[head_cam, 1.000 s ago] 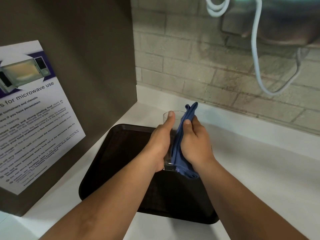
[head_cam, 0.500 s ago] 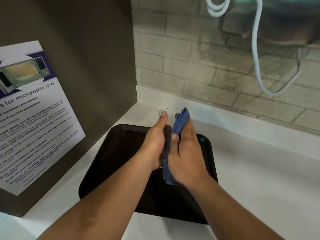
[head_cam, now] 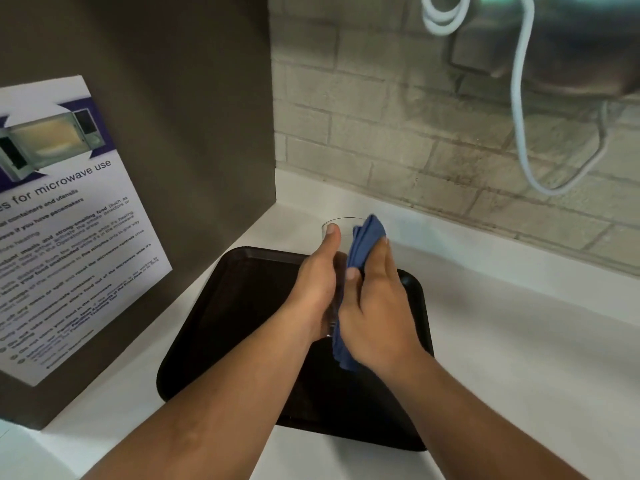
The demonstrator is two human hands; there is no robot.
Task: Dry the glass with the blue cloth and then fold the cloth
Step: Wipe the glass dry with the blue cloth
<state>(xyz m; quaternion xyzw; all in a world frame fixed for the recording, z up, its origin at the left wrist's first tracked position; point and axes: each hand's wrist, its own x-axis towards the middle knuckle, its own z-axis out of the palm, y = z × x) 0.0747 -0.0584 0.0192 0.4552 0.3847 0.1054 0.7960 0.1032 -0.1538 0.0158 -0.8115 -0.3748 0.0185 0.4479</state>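
Head view: frame centre, above black tray [head_cam: 242, 306].
Left hand [head_cam: 317, 289]: fingers wrapped around glass [head_cam: 343, 225].
Right hand [head_cam: 377, 306]: fingers closed on blue cloth [head_cam: 367, 237], pressed against glass.

**Microwave notice on the dark panel**

We can read print in one place only: a white and purple poster [head_cam: 65, 230] stuck to the dark panel [head_cam: 194, 109] on the left. Its heading, cut off at the left edge, ends "…s for microwave use", set under a picture of a microwave. We can pick out "containers and utensils" and "strong-smelling food" lower down; the remaining lines are too blurred to read.
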